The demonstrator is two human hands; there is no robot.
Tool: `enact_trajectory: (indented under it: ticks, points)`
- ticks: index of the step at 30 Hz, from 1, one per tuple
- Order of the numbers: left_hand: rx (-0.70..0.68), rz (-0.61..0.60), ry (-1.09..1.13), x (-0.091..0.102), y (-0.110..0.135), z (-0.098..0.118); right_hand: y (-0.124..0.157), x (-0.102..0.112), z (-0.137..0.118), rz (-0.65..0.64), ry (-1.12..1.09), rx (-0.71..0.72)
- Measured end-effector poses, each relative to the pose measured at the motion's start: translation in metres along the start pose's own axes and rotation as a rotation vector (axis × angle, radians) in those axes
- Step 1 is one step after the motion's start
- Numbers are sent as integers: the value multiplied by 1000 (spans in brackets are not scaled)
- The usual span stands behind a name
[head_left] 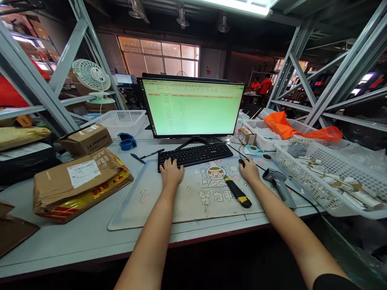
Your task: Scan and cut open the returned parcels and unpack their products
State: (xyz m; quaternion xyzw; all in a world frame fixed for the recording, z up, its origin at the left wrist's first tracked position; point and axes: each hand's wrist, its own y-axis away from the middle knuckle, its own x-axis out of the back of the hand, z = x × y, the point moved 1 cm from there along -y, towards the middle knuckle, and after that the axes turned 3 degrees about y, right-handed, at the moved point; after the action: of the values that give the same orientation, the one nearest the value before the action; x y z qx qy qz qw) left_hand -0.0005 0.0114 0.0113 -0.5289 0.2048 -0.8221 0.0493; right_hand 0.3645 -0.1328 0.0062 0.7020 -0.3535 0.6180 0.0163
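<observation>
My left hand [171, 172] rests with fingers spread on the left end of a black keyboard [202, 153]. Over to the right, my right hand [249, 170] is wrapped over a dark computer mouse [241, 161], most of which it covers. Behind the keyboard stands a monitor [195, 108] showing a pale green spreadsheet. Both hands are above a printed desk mat [187, 205]. Between my forearms lies a black and yellow utility knife [238, 193]. A grey barcode scanner [279, 186] lies just right of my right wrist.
Left on the table [75, 241] are a taped parcel [81, 181], a small brown box [86, 140], pens [148, 154] and a blue tape roll [127, 141]. White baskets [329, 181] line the right side. A fan [92, 76] is on the left rack. People in orange [266, 85] are far behind.
</observation>
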Motion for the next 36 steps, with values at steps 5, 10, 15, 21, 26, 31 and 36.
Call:
enact_trajectory:
  ticks: [5,10,15,21,26,31,36]
  points:
    - [1,4,-13,0,0,1,2,3,-2,11,2,-32]
    - [-3,1,-4,-1,-1,0,3,5,-3,15,2,-47]
    - [-3,13,1,-1,-1,0,4,7,-3,16,-1,-59]
    - [-2,-3,-5,-1,-1,0,4,7,-3,12,-4,-64]
    - [-2,7,-15,-4,-2,-1,4,4,-2,8,-6,-52]
    - [-1,5,-15,-4,-2,-2,1,0,0,5,-2,-32]
    - [-7,11,-8,-3,-1,-1,-3,-3,3,1,0,-3]
